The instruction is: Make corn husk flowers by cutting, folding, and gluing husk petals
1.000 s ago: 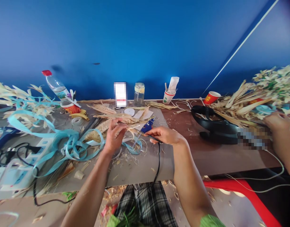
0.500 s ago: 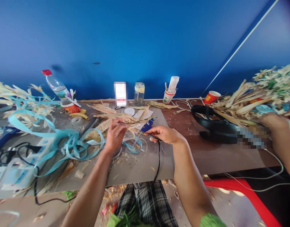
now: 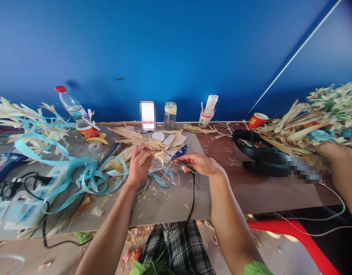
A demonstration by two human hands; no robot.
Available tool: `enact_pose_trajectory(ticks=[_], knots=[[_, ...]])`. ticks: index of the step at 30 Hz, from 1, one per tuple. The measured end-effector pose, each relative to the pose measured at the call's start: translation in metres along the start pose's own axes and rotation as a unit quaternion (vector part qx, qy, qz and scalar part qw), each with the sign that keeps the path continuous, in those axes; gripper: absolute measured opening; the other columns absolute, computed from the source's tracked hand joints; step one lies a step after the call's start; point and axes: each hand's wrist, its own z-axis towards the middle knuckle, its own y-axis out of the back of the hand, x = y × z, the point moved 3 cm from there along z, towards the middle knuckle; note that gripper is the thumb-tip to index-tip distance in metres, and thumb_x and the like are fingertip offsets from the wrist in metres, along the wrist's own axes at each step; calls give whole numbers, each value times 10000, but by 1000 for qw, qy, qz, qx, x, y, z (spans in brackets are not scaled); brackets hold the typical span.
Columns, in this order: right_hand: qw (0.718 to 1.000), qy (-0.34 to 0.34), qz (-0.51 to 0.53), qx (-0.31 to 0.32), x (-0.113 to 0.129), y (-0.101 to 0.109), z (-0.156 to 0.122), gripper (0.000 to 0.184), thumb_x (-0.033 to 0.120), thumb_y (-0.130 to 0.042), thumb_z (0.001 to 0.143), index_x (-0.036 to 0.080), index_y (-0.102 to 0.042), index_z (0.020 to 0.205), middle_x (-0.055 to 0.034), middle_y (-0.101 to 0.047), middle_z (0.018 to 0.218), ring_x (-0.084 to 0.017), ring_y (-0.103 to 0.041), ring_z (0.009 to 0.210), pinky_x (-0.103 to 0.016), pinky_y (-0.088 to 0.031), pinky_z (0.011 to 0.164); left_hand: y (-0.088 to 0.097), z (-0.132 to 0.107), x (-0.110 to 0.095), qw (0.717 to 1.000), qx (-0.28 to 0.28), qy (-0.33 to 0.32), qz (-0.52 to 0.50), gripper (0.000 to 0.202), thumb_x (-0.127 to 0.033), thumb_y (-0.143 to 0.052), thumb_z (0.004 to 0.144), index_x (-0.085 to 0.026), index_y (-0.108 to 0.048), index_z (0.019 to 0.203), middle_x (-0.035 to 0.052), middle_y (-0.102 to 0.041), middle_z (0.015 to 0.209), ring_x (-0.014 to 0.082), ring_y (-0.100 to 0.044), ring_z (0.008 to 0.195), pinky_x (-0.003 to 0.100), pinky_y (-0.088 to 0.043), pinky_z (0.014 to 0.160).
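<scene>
Between the thumb and fingers of my left hand is a pale piece of corn husk, its free end pointing right. My right hand is closed on dark-handled scissors, whose thin blades point left to the husk's tip. Whether the blades touch the husk, I cannot tell. A blue glue gun lies just behind my right hand, partly covered. Below that hand a black cord runs down over the table edge. Dry husk strips lie behind my left hand.
Light-blue ribbon is heaped at the left beside a white power strip. Along the wall stand a plastic bottle, a glass jar and a paper cup. Another person's hand is at the right, near a black object.
The scissor blades now show more clearly, reaching toward the husk. The husk piece in my left hand has turned and shows wider. The whole view has shifted slightly.
</scene>
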Motion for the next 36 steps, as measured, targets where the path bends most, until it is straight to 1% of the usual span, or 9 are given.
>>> enact_pose_trajectory(ticks=[4, 7, 12, 19, 23, 27, 31, 36], knots=[[999, -14, -33, 9, -2, 0, 1, 513, 422, -711, 695, 114, -650, 1100, -77, -657, 930, -90, -539, 689, -257, -461, 700, -2, 0, 0, 1000, 9, -12, -2, 105, -203, -556, 837, -200, -658, 863, 58, -589, 1015, 176, -570, 977, 370, -477, 870], [998, -14, -52, 13, -4, 1, 0, 490, 411, -694, 714, 126, -649, 1110, -83, -663, 966, -92, -544, 699, -263, -474, 707, -3, 0, 0, 1000, 9, -7, -2, 109, -210, -556, 837, -204, -660, 870, 57, -591, 1018, 177, -572, 976, 371, -481, 866], [997, -20, -72, 16, -4, 4, -2, 440, 360, -666, 754, 126, -644, 1126, -76, -667, 927, -92, -534, 666, -269, -478, 695, -3, -1, 1, 1000, 12, 0, -1, 120, -227, -553, 841, -209, -666, 877, 60, -594, 1013, 181, -573, 977, 371, -483, 864], [997, -27, -70, 4, -1, 1, -4, 324, 220, -642, 780, 131, -677, 1089, -67, -673, 813, -123, -515, 642, -284, -471, 683, -5, -2, 4, 1000, 19, -10, -2, 116, -224, -557, 836, -204, -667, 868, 66, -596, 1016, 186, -569, 968, 377, -479, 862], [997, -31, -70, -2, -1, 1, -3, 288, 181, -636, 779, 143, -695, 1059, -52, -664, 763, -124, -507, 619, -280, -467, 665, -7, -3, 7, 1000, 25, -11, 4, 118, -227, -555, 833, -200, -665, 866, 73, -599, 1015, 190, -571, 976, 382, -480, 869], [997, -30, -71, 2, -2, 1, -3, 267, 189, -637, 778, 147, -699, 1034, -47, -660, 729, -133, -513, 626, -285, -466, 664, -7, -3, 8, 1000, 22, -7, 5, 122, -236, -554, 831, -202, -667, 865, 68, -599, 1006, 184, -574, 965, 368, -489, 851], [997, -41, -66, -3, -7, 2, -1, 285, 204, -632, 777, 137, -685, 1048, -33, -659, 756, -105, -512, 627, -262, -460, 675, -7, -3, 6, 1000, 19, -6, -4, 122, -233, -556, 830, -211, -673, 859, 68, -601, 1001, 186, -574, 962, 366, -486, 853], [997, -48, -56, -16, -9, 4, 1, 348, 283, -655, 751, 119, -666, 1058, -33, -659, 795, -78, -521, 625, -231, -447, 635, -7, -4, 6, 1000, 22, 0, -5, 120, -228, -558, 832, -207, -671, 866, 69, -596, 1024, 183, -571, 968, 370, -479, 867]])
